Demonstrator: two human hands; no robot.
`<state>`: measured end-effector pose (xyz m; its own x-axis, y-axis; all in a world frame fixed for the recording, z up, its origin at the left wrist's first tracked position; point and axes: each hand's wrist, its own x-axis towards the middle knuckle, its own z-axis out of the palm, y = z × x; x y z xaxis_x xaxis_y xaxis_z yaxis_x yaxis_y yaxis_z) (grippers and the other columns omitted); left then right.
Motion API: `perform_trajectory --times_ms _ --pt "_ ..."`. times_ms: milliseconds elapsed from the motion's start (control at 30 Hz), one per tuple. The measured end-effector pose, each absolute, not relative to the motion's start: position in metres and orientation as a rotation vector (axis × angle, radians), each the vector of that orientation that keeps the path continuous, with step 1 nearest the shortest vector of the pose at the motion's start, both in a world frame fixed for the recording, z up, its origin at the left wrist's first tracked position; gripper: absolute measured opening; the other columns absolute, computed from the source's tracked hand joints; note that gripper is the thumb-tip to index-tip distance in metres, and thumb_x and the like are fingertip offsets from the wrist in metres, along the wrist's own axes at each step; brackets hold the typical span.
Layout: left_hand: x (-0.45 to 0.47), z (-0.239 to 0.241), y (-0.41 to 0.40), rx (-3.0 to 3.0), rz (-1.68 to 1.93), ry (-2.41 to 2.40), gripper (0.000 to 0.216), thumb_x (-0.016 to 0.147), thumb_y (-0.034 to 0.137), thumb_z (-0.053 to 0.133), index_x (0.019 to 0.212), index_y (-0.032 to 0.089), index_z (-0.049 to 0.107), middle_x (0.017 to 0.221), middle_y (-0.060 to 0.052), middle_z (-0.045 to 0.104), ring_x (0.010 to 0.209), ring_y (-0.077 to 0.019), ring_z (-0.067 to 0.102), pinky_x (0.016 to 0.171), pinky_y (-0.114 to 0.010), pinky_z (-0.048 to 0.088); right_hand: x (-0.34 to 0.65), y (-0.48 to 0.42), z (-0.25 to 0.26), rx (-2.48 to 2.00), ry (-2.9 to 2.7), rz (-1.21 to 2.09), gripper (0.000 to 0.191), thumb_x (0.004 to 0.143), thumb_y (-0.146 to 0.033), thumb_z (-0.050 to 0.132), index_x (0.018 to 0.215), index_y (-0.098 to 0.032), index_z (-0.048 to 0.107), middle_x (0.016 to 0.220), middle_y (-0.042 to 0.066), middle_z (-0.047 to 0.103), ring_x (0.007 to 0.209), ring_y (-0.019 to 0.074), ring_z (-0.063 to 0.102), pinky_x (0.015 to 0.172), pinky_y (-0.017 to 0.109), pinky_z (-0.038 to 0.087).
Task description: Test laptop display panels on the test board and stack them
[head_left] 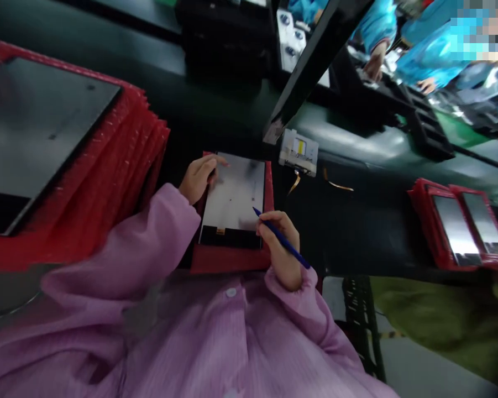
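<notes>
Where the bench (356, 221) runs off to the far left of both grips, a stack of red trays (108, 182) carries a large dark panel (37, 121).

Left hand (198, 178): fingers curled onto the far left corner of a pale panel (234, 196). Whether this grip pinches the edge or only presses on it, cannot tell.

The pale panel lies flat between the two grips on a red tray (227, 260), its dark strip nearest the person.

Right hand (279, 246): grip pinched shut round a blue pen (282, 239), tip pointing up-left, just over the panel's near right edge.

Beyond the right grip sit a small white box (298, 152) and an orange flex cable (294, 183). Well right of it, more red trays (418, 199) hold shiny panels (456, 226). Far beyond, a co-worker's hand (375, 61) in a blue sleeve.
</notes>
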<state>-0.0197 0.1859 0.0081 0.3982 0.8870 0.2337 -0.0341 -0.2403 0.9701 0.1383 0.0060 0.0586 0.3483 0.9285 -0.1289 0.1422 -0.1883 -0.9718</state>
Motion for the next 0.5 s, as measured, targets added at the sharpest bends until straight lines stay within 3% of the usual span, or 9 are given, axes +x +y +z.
perform_trajectory --times_ms 133,333,500 --pt "-0.018 0.007 0.185 1.632 1.0 0.812 0.03 0.089 0.016 0.039 0.1 0.011 0.066 0.056 0.003 0.042 0.049 -0.0069 0.037 0.049 -0.021 0.03 0.123 0.02 0.034 -1.667 -1.027 0.966 0.017 0.083 -0.03 0.056 0.089 -0.014 0.054 0.075 -0.003 0.056 0.063 -0.0015 0.048 0.06 0.01 0.041" --pt "-0.018 0.011 0.181 1.693 0.926 0.773 0.031 0.093 0.019 0.037 0.106 0.014 0.065 0.058 0.003 0.042 0.048 -0.0081 0.037 0.048 -0.022 0.031 0.118 0.019 0.012 -1.713 -1.07 0.976 0.038 0.086 -0.048 0.055 0.072 -0.014 0.043 0.06 -0.004 0.052 0.053 -0.0008 0.044 0.052 0.012 0.036" --pt "-0.017 0.011 0.18 1.733 0.932 0.667 0.036 0.091 0.014 0.033 0.111 0.014 0.063 0.06 0.003 0.045 0.051 -0.0087 0.039 0.053 -0.023 0.036 0.117 0.02 0.015 -1.716 -1.126 0.971 0.042 0.086 -0.047 0.055 0.066 -0.014 0.041 0.058 -0.003 0.053 0.052 -0.0009 0.045 0.052 0.012 0.036"
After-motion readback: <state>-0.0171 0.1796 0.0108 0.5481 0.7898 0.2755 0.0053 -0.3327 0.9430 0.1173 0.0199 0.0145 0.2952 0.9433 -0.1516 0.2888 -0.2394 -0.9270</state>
